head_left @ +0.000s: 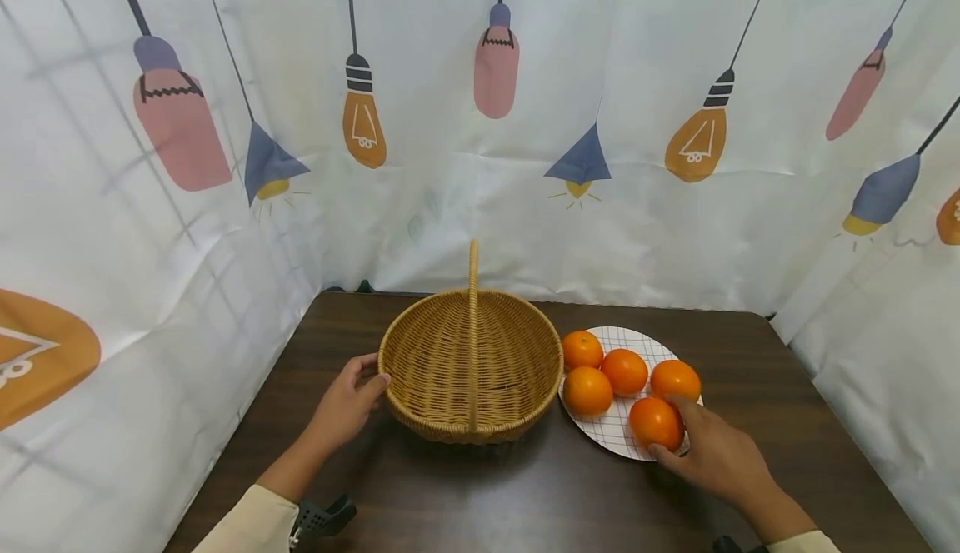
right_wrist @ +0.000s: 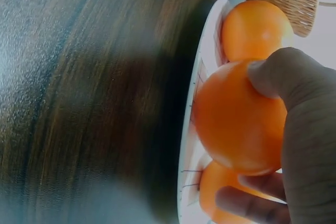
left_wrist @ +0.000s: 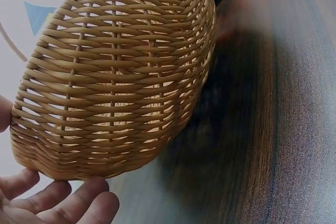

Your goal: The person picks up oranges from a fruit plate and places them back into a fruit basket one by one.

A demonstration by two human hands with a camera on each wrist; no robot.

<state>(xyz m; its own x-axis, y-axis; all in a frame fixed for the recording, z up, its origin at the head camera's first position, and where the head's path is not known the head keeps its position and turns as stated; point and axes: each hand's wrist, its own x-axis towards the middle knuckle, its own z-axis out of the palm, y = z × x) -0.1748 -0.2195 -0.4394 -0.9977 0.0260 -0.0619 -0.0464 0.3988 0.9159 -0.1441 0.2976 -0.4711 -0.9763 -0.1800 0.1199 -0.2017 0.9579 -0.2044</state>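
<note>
A wicker basket point(head_left: 517, 353) with one tall handle point(head_left: 473, 328) stands on the dark table, with nothing inside it. At its left rim, my left hand point(head_left: 351, 399) holds the basket; in the left wrist view the fingers point(left_wrist: 79, 200) touch the weave and the thumb lies on the other side. To the right, several oranges sit on a white plate with a grid pattern point(head_left: 618, 436). My right hand point(head_left: 723, 453) grips the nearest orange point(head_left: 656, 422), thumb on one side and fingers on the far side. Another orange point(head_left: 676, 380) lies just behind it.
The plate's left edge is close beside the basket. More oranges point(head_left: 587, 391) lie on the plate's left half. A white curtain printed with lamps point(head_left: 450, 203) hangs behind the dark wooden table point(head_left: 465, 511) and along both sides.
</note>
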